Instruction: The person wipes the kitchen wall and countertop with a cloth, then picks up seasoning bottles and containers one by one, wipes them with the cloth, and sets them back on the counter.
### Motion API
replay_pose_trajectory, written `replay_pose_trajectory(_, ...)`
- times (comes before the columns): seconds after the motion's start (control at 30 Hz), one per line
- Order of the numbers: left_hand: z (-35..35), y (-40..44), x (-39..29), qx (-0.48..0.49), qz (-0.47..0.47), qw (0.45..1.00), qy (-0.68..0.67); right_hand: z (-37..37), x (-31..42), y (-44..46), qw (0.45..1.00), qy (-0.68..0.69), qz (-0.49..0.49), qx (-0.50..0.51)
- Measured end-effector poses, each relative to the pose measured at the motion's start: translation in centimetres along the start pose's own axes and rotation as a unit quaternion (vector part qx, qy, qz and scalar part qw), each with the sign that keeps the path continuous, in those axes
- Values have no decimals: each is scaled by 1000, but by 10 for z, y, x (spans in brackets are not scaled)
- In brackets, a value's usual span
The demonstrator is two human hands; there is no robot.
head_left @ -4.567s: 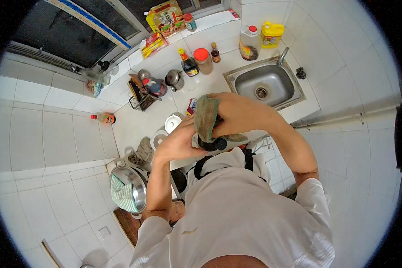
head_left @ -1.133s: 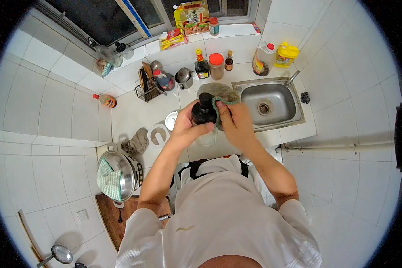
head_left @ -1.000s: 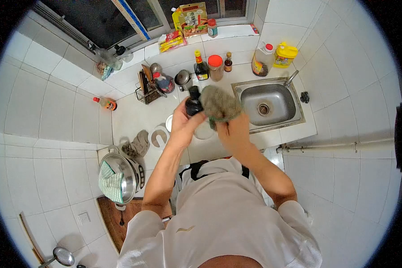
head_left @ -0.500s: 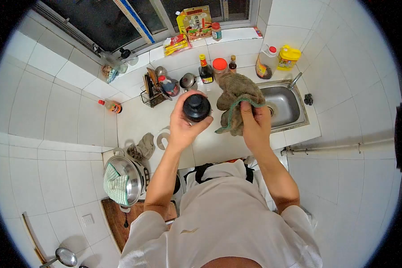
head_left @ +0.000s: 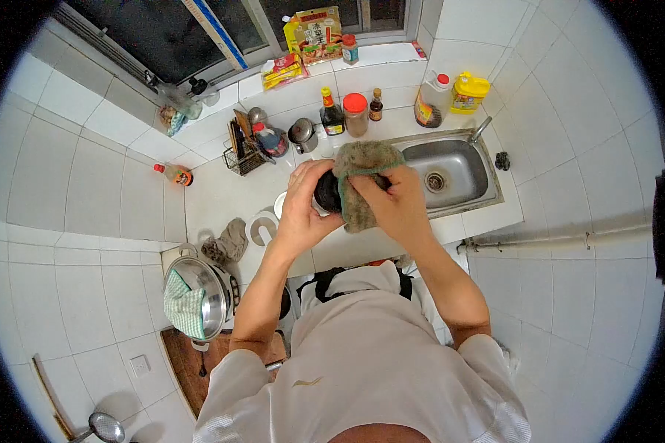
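Observation:
My left hand (head_left: 301, 210) is wrapped around a black-topped container (head_left: 326, 192), held above the counter in front of my chest. Its lower part is hidden by my fingers, so I cannot tell whether it is a jar or a bottle. In my right hand (head_left: 399, 203) is a brown-grey cloth (head_left: 366, 156) with a green edge. The cloth lies against the container's right side, covering part of it, with my right thumb pressed on the fabric.
The steel sink (head_left: 458, 177) is at the right, below a faucet (head_left: 482, 129). Behind my hands stand a sauce bottle (head_left: 332, 117), a red-lidded jar (head_left: 355, 118) and a metal cup (head_left: 301, 136). At left are a crumpled rag (head_left: 233, 240) and a steel pot (head_left: 216, 295).
My right hand has brought the cloth left, from beside the container onto it. The container has tilted, and its black top is now partly covered. The view has shifted slightly.

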State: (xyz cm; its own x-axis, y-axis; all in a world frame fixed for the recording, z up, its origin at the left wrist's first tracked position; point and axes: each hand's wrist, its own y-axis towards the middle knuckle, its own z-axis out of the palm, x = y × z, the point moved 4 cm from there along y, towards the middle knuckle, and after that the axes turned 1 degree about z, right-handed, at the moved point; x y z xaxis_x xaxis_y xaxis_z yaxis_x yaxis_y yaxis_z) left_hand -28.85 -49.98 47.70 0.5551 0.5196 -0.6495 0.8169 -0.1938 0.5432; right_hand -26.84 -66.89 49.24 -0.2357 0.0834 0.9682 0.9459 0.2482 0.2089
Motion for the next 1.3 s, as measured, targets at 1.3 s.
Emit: replay_pose_trajectory(1.3,-14,-53,87,-1,-79,993,-90,-49,-422,-86,919,-49,385,-73)
